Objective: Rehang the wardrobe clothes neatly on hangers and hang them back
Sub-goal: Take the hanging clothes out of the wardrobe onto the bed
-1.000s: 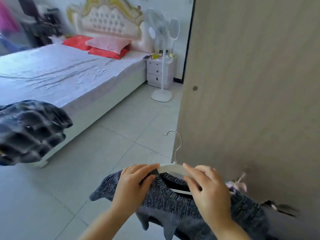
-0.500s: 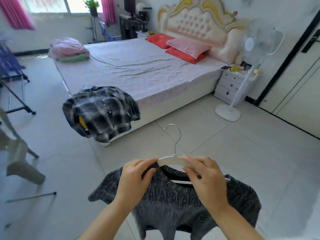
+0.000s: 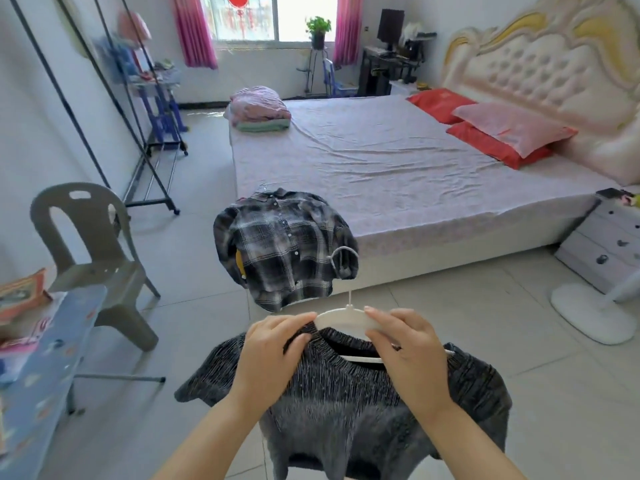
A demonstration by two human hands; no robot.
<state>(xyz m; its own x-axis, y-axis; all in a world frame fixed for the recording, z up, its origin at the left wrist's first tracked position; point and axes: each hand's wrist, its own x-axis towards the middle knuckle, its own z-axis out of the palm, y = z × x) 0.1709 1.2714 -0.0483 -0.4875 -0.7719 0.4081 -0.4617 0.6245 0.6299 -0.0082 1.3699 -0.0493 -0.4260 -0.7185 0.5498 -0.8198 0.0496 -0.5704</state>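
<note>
As left hand [image 3: 270,355], right hand [image 3: 408,351] pinch white hanger [image 3: 341,315], speckled grey sweater [image 3: 346,410] droops.

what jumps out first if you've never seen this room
Bottom centre, the left hand and right hand hold a grey knit sweater on a white hanger. Just beyond it, a plaid shirt hangs over the near corner of the bed, whose red pillows lie by the ornate headboard at right.

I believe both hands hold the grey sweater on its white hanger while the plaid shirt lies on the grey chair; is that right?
Not quite: the head view shows the plaid shirt draped over the near corner of the bed instead. The rest is right.
</note>
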